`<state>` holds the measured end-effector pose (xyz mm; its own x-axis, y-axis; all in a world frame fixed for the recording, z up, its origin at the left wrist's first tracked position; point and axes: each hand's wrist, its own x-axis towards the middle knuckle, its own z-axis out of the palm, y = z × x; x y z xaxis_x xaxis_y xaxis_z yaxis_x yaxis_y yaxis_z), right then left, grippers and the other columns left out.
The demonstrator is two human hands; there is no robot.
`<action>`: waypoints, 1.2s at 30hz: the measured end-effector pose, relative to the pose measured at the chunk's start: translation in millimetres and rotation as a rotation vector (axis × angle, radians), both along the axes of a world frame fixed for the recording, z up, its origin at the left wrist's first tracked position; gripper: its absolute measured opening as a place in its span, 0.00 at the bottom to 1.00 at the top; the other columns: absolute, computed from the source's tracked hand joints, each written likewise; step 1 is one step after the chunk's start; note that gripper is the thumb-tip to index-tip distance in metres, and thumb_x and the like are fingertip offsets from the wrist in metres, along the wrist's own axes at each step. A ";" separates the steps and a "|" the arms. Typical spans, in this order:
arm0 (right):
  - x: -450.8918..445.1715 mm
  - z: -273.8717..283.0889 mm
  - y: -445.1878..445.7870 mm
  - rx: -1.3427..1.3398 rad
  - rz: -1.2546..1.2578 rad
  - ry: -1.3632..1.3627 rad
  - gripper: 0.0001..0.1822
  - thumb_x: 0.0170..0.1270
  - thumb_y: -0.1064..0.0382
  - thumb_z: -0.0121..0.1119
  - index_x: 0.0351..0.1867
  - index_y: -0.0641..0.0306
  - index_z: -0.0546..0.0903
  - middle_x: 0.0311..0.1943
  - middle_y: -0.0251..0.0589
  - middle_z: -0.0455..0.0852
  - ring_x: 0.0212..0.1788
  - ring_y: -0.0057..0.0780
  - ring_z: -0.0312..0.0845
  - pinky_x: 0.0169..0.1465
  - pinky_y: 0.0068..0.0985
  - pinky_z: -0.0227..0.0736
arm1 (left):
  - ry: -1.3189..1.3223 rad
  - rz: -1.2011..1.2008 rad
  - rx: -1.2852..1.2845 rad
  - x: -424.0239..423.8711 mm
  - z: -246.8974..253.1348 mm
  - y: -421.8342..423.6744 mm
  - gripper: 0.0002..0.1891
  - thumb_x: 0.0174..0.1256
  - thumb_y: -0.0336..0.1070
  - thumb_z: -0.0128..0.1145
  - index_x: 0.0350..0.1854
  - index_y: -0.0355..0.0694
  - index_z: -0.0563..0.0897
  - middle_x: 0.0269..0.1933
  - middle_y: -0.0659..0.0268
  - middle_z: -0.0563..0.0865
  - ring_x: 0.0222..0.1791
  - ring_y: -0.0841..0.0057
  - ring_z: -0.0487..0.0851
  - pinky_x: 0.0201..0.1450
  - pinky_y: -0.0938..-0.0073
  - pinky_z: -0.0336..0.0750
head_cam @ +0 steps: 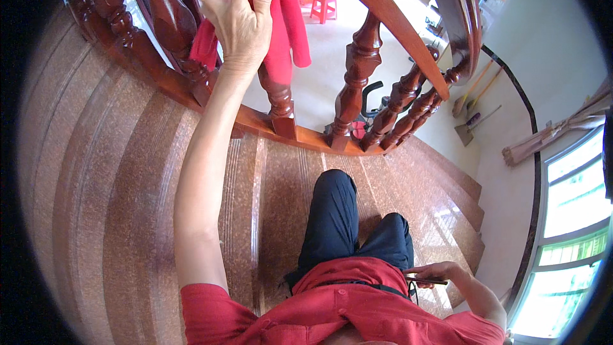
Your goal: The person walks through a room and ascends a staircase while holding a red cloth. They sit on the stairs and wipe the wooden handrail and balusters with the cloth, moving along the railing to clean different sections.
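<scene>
My left hand (244, 19) reaches up to the staircase railing and grips a red cloth (280, 52). The cloth is draped over the upper part of a turned wooden baluster (278, 98), and one end hangs free beside it. My fingertips run past the top edge of the view. Low at my right side, my right hand (433, 273) holds a thin dark flat object (431, 281), seen edge-on, possibly a phone. A thin black cord (413, 290) hangs close to it.
Polished stone stairs (139, 191) curve around me. A wooden handrail (383, 19) sweeps down to the right above more balusters (357, 72). Beyond stand red plastic stools (324, 8). Brooms (471, 88) and a dustpan (464, 133) lean by the wall, near a curtained window (574, 191).
</scene>
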<state>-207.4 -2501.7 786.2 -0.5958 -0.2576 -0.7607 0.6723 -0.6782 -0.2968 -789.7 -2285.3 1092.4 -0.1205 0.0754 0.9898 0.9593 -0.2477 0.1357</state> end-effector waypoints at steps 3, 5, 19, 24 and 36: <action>9.6 -0.9 -5.5 0.059 -0.080 -0.101 0.32 0.73 0.60 0.46 0.75 0.48 0.48 0.32 0.35 0.80 0.29 0.21 0.74 0.28 0.20 0.71 | -0.097 -0.159 -0.107 0.3 -3.0 2.7 0.33 0.68 0.48 0.54 0.71 0.42 0.57 0.58 0.37 0.66 0.57 0.49 0.68 0.64 0.58 0.62; 30.9 -27.8 -20.4 0.080 -0.225 -0.115 0.31 0.73 0.60 0.46 0.74 0.49 0.52 0.32 0.35 0.80 0.29 0.22 0.75 0.29 0.20 0.72 | -0.061 -0.246 -0.039 4.8 4.5 5.8 0.33 0.68 0.46 0.55 0.70 0.40 0.57 0.59 0.39 0.67 0.57 0.50 0.68 0.64 0.58 0.61; 23.5 -157.1 -48.8 0.478 -0.209 -0.190 0.11 0.70 0.64 0.47 0.50 0.62 0.73 0.31 0.38 0.81 0.28 0.31 0.79 0.33 0.29 0.80 | -0.124 -0.094 -0.064 13.6 40.8 7.0 0.43 0.52 0.35 0.65 0.68 0.36 0.53 0.61 0.43 0.67 0.62 0.46 0.69 0.63 0.56 0.66; -10.6 -31.1 -23.6 -0.090 -0.591 0.076 0.28 0.59 0.66 0.61 0.59 0.75 0.67 0.54 0.46 0.77 0.55 0.36 0.75 0.62 0.32 0.67 | -0.134 -0.098 -0.051 13.2 38.5 7.5 0.42 0.52 0.35 0.65 0.68 0.36 0.54 0.61 0.43 0.68 0.62 0.47 0.69 0.63 0.57 0.66; -7.6 -19.6 -18.8 0.427 0.104 0.168 0.59 0.49 0.48 0.74 0.71 0.74 0.46 0.69 0.49 0.61 0.67 0.30 0.59 0.67 0.30 0.58 | -0.065 -0.121 0.037 11.3 33.0 10.9 0.40 0.54 0.34 0.65 0.67 0.35 0.55 0.60 0.43 0.68 0.61 0.46 0.69 0.63 0.57 0.66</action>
<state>-215.0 -2520.5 766.6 -0.7071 -0.0077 -0.7070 0.6492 -0.4034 -0.6449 -778.4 -2274.4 1125.4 -0.1770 0.0570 0.9826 0.9117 -0.3666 0.1855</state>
